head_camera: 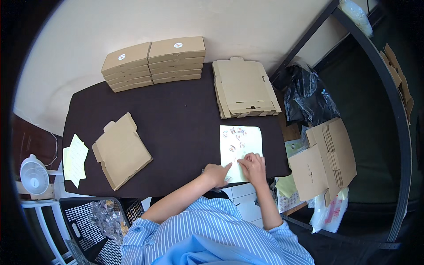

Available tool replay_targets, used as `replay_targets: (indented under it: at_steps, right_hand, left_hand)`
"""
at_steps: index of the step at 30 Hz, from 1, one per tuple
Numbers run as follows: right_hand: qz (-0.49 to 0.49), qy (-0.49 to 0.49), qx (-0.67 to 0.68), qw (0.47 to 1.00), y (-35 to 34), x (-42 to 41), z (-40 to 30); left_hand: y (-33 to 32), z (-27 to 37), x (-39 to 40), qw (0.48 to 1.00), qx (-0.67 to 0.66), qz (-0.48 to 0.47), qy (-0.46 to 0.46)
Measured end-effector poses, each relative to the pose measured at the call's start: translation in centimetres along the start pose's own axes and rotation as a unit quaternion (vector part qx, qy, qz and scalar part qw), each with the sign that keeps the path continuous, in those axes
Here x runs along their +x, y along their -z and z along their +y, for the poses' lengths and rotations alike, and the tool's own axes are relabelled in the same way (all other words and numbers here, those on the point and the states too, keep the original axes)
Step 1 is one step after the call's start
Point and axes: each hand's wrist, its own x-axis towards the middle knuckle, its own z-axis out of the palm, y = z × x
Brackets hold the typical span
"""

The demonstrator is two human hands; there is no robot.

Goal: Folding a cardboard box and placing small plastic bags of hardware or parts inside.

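Observation:
A white sheet (241, 132) bearing several small round stickers lies near the right front edge of the dark-covered table. On the sheet's lower left rests my left hand (217, 174), its index finger extended. My right hand (253, 167) is at the sheet's lower right, thumb and index finger together; whether a sticker is between them is too small to tell. An open cardboard box (123, 150) lies on the left of the table. Several closed cardboard boxes (177, 53) with round stickers on top are stacked at the back, and flattened cardboard boxes (243, 86) lie in a pile at the back right.
Yellowish papers (76, 160) lie at the table's left edge, near a white fan (34, 174). A black plastic basket (82, 232) with plastic-wrapped items stands below. On the right are more folded cardboard (331, 159), a black plastic bag (306, 96) and a dark metal frame (399, 145).

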Motion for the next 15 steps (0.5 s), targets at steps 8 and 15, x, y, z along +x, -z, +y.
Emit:
replay_targets:
  at_steps: [8,15]
  right_hand:
    - [-0.1,0.245,-0.014,0.964,1.2,3.7,2.8]
    - [-0.154,0.304,0.018,0.94,1.1,4.9,3.3]
  left_hand:
    - [-1.5,1.8,0.0,0.997,0.054,0.025,-0.046]
    - [-2.1,1.7,1.3,0.997,0.052,-0.004,-0.063]
